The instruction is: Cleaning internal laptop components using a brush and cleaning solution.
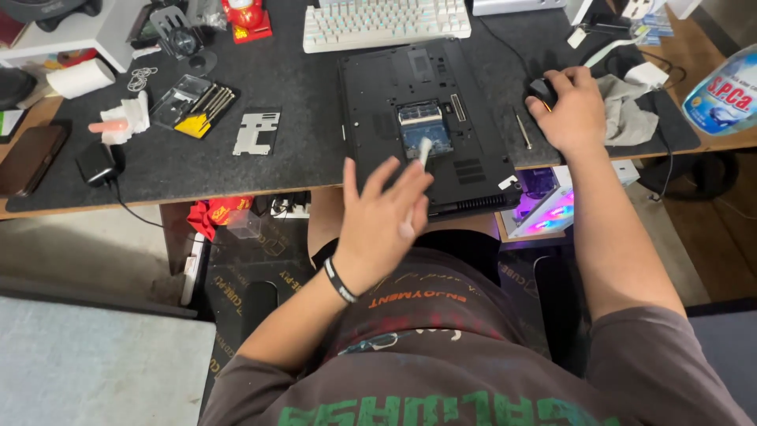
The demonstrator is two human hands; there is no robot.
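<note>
- While lying upside down on the dark felt desk mat (pixel 300 79), black laptop (pixel 422 118) shows its memory bay with the hatch off and the blue-green boards exposed.
- Removed already, by the look of it: grey flat metal cover plate (pixel 256 132), resting left of the laptop, beside the open clear case of small screwdrivers (pixel 197 106).
- Left to do, judging from the open bay: finishing work inside, then refitting the plate.
- Poised over the laptop's near edge, left hand (pixel 382 221) pinches a thin white stick (pixel 423 151) between thumb and fingers, remaining fingers spread; stick tip sits at the bay's lower edge, whether touching or just above cannot be told.
- Right of the laptop, right hand (pixel 572 110) cups a black computer mouse (pixel 542 91), fingers curled over it.
- Beyond the laptop's far edge, white keyboard (pixel 386 22).
- Farther right of the laptop, crumpled grey cloth (pixel 627 110) and blue spray bottle (pixel 721 91).
</note>
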